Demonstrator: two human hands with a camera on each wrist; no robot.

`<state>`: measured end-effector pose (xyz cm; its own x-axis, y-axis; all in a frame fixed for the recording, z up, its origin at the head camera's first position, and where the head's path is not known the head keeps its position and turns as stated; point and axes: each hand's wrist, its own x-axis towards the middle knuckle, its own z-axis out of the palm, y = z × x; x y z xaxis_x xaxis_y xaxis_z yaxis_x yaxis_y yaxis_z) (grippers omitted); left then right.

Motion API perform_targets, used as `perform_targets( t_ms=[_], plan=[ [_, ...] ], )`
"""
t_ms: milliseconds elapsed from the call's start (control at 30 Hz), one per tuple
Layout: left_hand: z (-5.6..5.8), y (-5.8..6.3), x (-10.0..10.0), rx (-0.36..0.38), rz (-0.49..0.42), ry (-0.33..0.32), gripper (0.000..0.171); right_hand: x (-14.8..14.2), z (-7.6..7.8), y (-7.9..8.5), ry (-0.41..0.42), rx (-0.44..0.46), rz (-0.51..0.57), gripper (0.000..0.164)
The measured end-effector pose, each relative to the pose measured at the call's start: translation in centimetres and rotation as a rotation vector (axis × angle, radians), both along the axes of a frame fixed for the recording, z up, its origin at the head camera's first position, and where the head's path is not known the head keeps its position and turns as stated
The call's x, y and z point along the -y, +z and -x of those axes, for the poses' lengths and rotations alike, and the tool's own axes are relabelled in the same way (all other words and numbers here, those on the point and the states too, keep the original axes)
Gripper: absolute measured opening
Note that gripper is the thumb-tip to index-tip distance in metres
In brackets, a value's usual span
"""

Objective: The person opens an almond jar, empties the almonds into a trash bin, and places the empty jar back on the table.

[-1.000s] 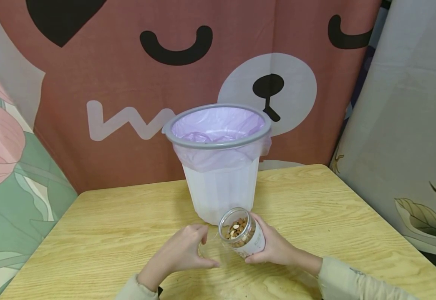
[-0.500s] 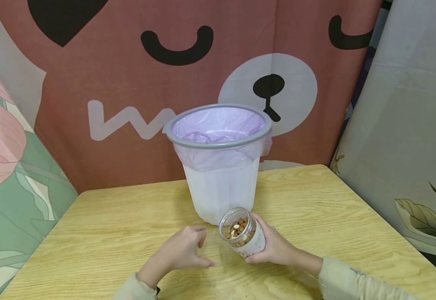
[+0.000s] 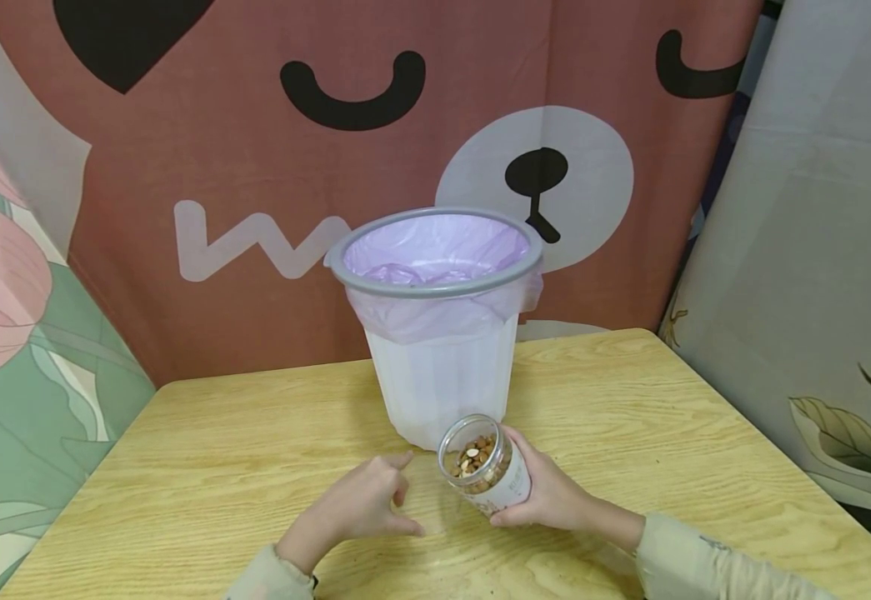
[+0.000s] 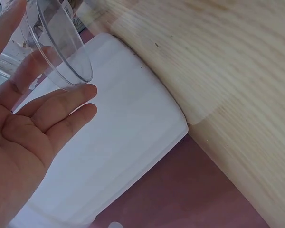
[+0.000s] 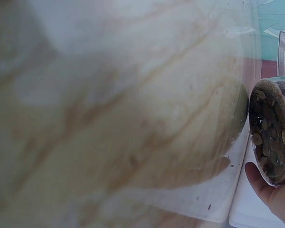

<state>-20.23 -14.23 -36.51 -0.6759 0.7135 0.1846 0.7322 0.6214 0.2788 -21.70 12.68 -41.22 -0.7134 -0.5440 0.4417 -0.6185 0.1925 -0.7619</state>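
Observation:
My right hand [image 3: 543,487] grips a clear jar [image 3: 510,483] with a white label, tilted with its open mouth toward my left hand. Brown nuts [image 3: 476,458] lie inside. In the right wrist view the jar's base [image 5: 270,128] faces the camera, with a fingertip beneath. My left hand [image 3: 360,500] is left of the jar, thumb and fingers spread apart. Its wrist view shows a clear round lid [image 4: 69,52] at its edge between thumb and fingers; from the head this lid is hardly visible. Behind the jar stands a white bin [image 3: 446,375].
A pale lilac bag [image 3: 435,312] lines the bin, folded over beneath its grey rim [image 3: 443,292]. All stands on a wood-grain table [image 3: 240,450]. A printed curtain [image 3: 255,158] hangs behind, with more cloth at both sides.
My left hand has drawn slightly left, away from the jar, and its index finger has straightened. The right hand and jar keep their place.

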Motion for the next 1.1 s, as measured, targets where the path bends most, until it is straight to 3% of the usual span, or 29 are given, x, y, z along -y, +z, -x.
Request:
perform_targets(
  t_ms=[133,267,500,733,1100],
  plan=[
    [0.1,-0.2,0.1,-0.014,0.009,-0.008,0.042,0.3,-0.8,1.4,0.004,0.004,0.007,0.098],
    [0.1,-0.4,0.2,-0.013,0.011,-0.022,0.041,0.3,-1.1,1.8,0.006,0.003,0.006,0.097],
    [0.3,-0.8,0.2,0.020,0.016,-0.046,0.039,0.3,-0.8,1.4,0.014,-0.004,0.004,0.098],
    [0.5,-1.4,0.4,0.003,0.027,-0.076,0.036,-0.3,0.7,-0.9,0.019,0.002,0.005,0.104],
    [1.0,-2.2,0.2,-0.005,0.031,-0.097,0.035,-0.3,0.6,-0.9,0.025,0.004,0.010,0.103]
  ],
)
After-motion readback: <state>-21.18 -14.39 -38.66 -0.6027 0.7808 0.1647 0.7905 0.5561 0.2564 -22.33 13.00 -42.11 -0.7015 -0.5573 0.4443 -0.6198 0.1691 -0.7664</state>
